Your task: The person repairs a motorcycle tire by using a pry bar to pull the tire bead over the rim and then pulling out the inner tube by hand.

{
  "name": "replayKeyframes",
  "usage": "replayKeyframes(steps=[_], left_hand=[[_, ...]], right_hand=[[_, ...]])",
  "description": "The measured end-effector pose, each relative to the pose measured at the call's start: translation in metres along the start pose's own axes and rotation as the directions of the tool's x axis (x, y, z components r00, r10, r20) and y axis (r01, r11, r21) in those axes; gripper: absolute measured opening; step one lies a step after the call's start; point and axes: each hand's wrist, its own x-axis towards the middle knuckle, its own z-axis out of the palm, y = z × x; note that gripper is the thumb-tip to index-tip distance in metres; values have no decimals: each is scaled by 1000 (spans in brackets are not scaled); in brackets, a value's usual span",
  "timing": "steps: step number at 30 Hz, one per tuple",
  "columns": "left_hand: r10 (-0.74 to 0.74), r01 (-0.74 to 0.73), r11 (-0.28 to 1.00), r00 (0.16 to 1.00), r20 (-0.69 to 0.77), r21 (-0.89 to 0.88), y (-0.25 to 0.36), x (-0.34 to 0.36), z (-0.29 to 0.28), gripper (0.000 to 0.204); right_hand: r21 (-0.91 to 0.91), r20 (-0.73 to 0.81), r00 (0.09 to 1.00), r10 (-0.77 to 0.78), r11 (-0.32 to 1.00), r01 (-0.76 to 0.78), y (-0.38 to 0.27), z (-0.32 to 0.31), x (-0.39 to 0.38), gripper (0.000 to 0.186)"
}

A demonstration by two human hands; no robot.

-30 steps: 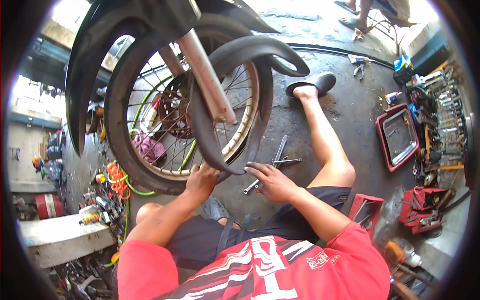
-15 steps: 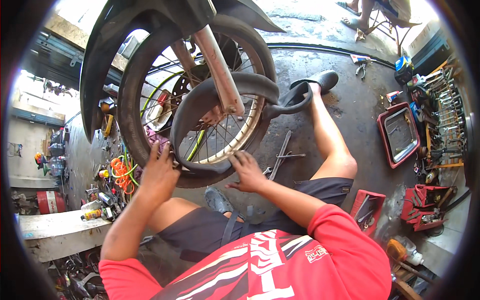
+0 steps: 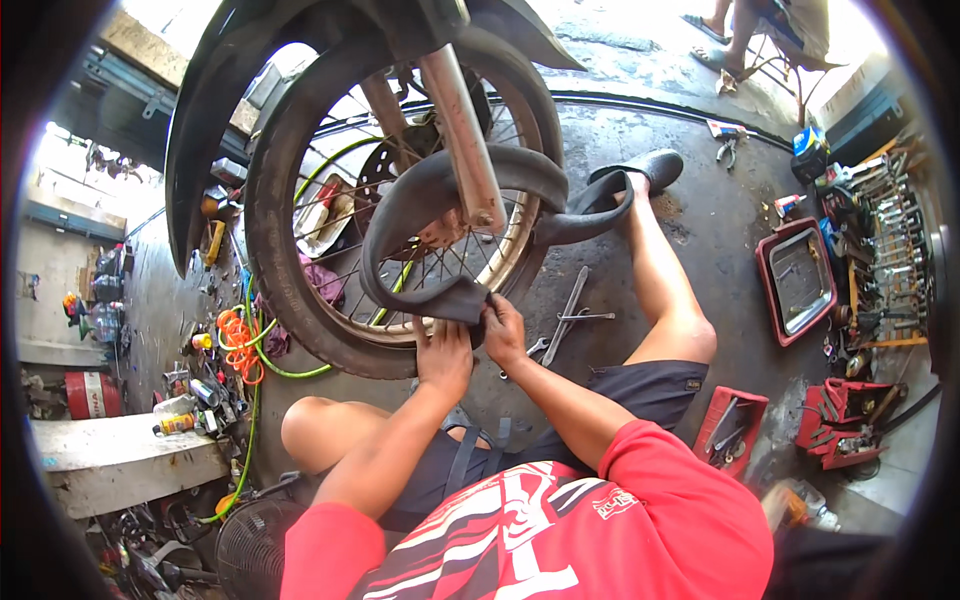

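Observation:
A black inner tube point(image 3: 400, 205) hangs in a loose loop over the front wheel's fork leg point(image 3: 462, 140), partly outside the tyre point(image 3: 290, 290). Its lower stretch is flattened near the bottom of the rim. My left hand point(image 3: 445, 358) grips that stretch from below, with its fingertips partly hidden by the rubber. Just to the right, my right hand point(image 3: 504, 332) is closed on the tube's edge, thumb and fingers pinched together. The tube's far part twists off to the right, close to my lower leg.
Wrenches point(image 3: 570, 315) lie on the floor right of the wheel. A red-rimmed tray point(image 3: 768, 275), a red toolbox point(image 3: 835, 420) and a rack of wrenches point(image 3: 895, 240) are farther right. An orange coiled hose point(image 3: 240, 345) and a fan point(image 3: 262, 545) are at left.
My left hand has moved right, from the tyre's left side to the tube beside my right hand. My right hand has turned up and closed on the tube, whose lower stretch is now raised.

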Motion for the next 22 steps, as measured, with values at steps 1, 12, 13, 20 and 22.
replayKeyframes(steps=[1, 12, 13, 20, 22], left_hand=[[-25, 25, 1000, 1000, 16, 12, -1, 11, 13, 73], [104, -88, 990, 983, -149, 111, -11, 18, 47, 48], [107, -91, 984, 989, -100, 151, -15, 13, 36, 49], [168, -149, 957, 984, -58, 251, -85, -29, 13, 41], [195, -237, 911, 968, 156, 337, -97, -34, -38, 46]], right_hand=[[19, -30, 999, 44, 999, -44, -11, -1, 3, 10], [-357, 504, 829, -242, 815, 455, -128, -103, 0, 12], [-359, 641, 745, -186, 785, 505, -121, -106, -5, 14], [-547, 797, 520, 306, 731, 409, -106, -119, -23, 49], [-595, 716, 672, 189, 668, 447, -75, -132, -4, 56]])
